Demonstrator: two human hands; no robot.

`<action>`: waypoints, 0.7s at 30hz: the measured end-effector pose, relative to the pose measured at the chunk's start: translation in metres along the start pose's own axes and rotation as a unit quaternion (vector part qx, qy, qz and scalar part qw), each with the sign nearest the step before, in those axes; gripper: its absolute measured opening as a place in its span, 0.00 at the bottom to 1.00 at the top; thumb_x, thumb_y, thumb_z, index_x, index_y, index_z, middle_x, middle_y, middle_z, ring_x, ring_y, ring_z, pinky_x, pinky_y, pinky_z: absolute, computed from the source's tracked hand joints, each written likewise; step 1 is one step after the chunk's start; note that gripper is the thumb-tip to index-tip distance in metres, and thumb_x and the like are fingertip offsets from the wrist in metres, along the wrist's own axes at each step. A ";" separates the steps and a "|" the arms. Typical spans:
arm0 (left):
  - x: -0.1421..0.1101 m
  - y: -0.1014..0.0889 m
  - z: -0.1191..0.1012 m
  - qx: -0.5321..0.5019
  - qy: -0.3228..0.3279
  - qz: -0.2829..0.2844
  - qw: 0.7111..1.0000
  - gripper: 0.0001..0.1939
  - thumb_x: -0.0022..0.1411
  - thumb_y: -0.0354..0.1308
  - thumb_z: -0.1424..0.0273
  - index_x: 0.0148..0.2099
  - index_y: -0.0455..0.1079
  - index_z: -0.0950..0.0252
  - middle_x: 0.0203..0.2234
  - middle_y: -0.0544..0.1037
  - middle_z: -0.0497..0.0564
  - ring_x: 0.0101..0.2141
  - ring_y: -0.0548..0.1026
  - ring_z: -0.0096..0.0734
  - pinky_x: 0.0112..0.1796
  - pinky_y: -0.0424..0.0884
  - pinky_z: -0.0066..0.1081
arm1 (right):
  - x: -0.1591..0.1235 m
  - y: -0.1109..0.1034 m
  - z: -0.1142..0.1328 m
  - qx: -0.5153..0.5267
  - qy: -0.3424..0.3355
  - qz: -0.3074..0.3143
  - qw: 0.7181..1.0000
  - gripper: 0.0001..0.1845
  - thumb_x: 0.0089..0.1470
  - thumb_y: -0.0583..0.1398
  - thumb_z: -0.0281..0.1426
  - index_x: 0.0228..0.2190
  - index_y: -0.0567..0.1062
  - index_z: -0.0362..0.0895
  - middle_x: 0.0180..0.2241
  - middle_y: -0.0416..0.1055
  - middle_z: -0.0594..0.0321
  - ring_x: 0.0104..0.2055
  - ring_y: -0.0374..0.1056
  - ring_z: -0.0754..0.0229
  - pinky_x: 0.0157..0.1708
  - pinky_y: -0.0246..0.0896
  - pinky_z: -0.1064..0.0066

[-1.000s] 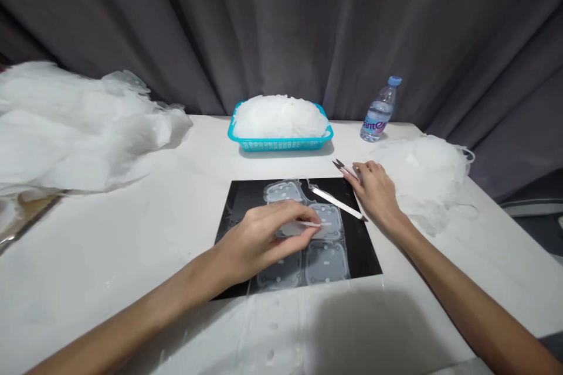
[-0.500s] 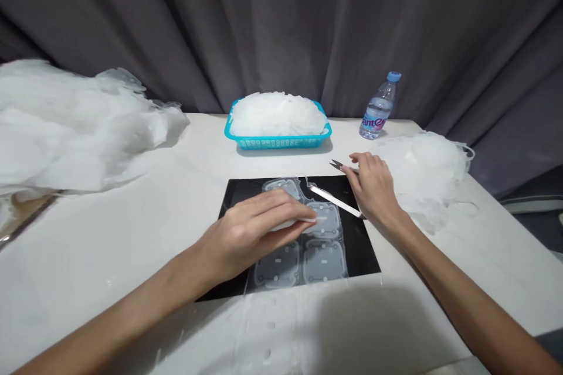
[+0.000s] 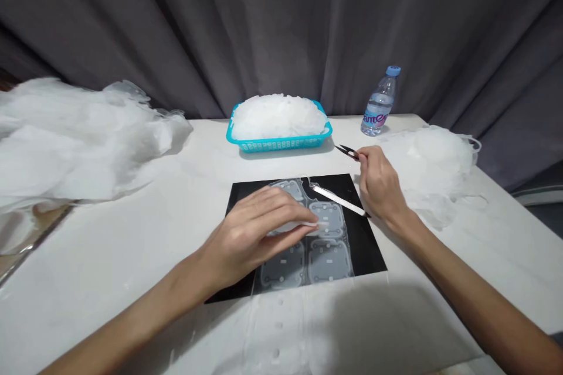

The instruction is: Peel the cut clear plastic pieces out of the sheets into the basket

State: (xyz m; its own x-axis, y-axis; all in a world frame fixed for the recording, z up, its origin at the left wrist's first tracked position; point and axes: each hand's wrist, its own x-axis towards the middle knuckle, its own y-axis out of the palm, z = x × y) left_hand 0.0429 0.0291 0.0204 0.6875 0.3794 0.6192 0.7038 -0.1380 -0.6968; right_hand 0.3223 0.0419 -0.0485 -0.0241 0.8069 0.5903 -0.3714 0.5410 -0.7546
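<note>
Over the black mat, my left hand pinches the edge of a thin translucent plastic piece between thumb and fingers. Beneath it lies a clear sheet of rounded-square plastic shapes, partly covered by that hand; the sheet runs past the mat's front edge. My right hand is closed around small dark snips, their blades pointing left and slightly apart, above the mat's far right corner. A slim white pen-like tool rests across the mat, its dark end near my right wrist.
Beyond the mat stands a turquoise basket heaped with translucent white pieces. A water bottle is at the back right. Loose clear plastic scraps lie to the right, and a large white plastic heap fills the left. A grey curtain hangs behind.
My right hand has moved slightly up and away with the snips, its fingers now more curled. My left hand keeps its pinch. The view has shifted a little.
</note>
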 end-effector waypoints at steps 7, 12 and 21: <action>0.000 -0.006 0.003 0.171 0.045 -0.009 0.984 0.08 0.68 0.69 0.75 0.47 0.75 0.61 0.34 0.84 0.45 0.37 0.79 0.31 0.46 0.66 0.35 | -0.023 -0.041 0.048 0.421 0.064 0.095 0.900 0.10 0.74 0.53 0.40 0.46 0.70 0.49 0.38 0.69 0.62 0.34 0.67 0.61 0.37 0.68 0.66; 0.001 -0.007 0.002 0.178 0.037 -0.008 0.983 0.06 0.70 0.67 0.74 0.46 0.75 0.60 0.34 0.84 0.45 0.35 0.79 0.31 0.44 0.66 0.36 | -0.027 -0.049 0.064 0.518 0.059 0.199 0.830 0.10 0.65 0.67 0.39 0.45 0.81 0.50 0.38 0.67 0.63 0.34 0.65 0.62 0.33 0.64 0.69; 0.001 0.000 -0.003 0.123 0.002 -0.030 0.992 0.07 0.68 0.69 0.73 0.46 0.75 0.60 0.34 0.83 0.46 0.33 0.78 0.30 0.42 0.69 0.35 | -0.031 -0.039 0.068 0.500 0.004 0.067 0.863 0.07 0.59 0.70 0.25 0.38 0.83 0.48 0.34 0.77 0.64 0.33 0.72 0.63 0.30 0.66 0.71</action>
State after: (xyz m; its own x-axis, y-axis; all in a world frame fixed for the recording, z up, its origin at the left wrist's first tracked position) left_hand 0.0442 0.0264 0.0221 0.6462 0.3758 0.6642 0.6793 0.1135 -0.7251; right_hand 0.2742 -0.0203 -0.0177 -0.1242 0.8497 0.5124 -0.9816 -0.0297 -0.1885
